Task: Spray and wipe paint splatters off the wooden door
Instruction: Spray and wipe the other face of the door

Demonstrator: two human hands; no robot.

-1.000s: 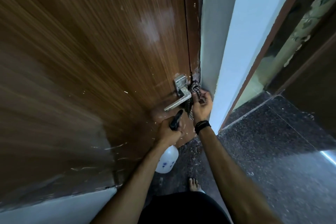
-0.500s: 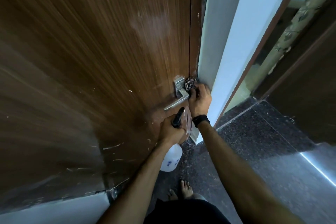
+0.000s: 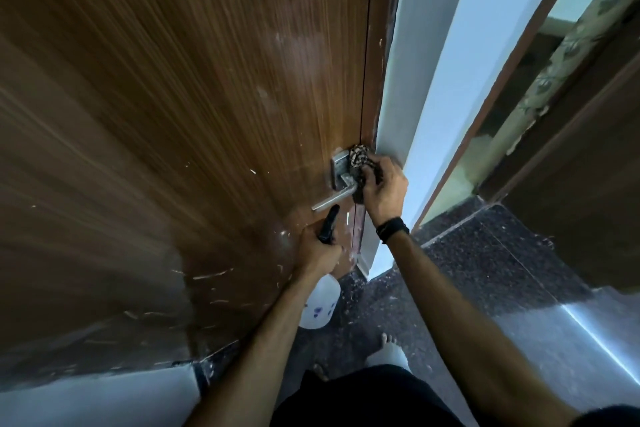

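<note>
The brown wooden door [image 3: 194, 107] fills the left of the view, with white paint flecks [image 3: 211, 276] scattered over its lower part. My right hand [image 3: 382, 192] grips a bunched patterned cloth [image 3: 358, 158] and presses it against the door's edge beside the silver lever handle [image 3: 334, 199]. Just below the handle, my left hand [image 3: 317, 251] holds a white spray bottle [image 3: 318, 305] by its black trigger head [image 3: 329, 224], nozzle pointing at the door.
A pale blue wall edge [image 3: 436, 73] stands right of the door. Dark speckled stone floor [image 3: 467, 274] spreads to the right, with a second doorway [image 3: 519, 107] and curtain beyond. My bare foot [image 3: 386, 345] shows below the bottle.
My right hand has slid the cloth upward along the door edge, from below the lever to level with the handle plate. The left hand with the bottle has stayed below the handle.
</note>
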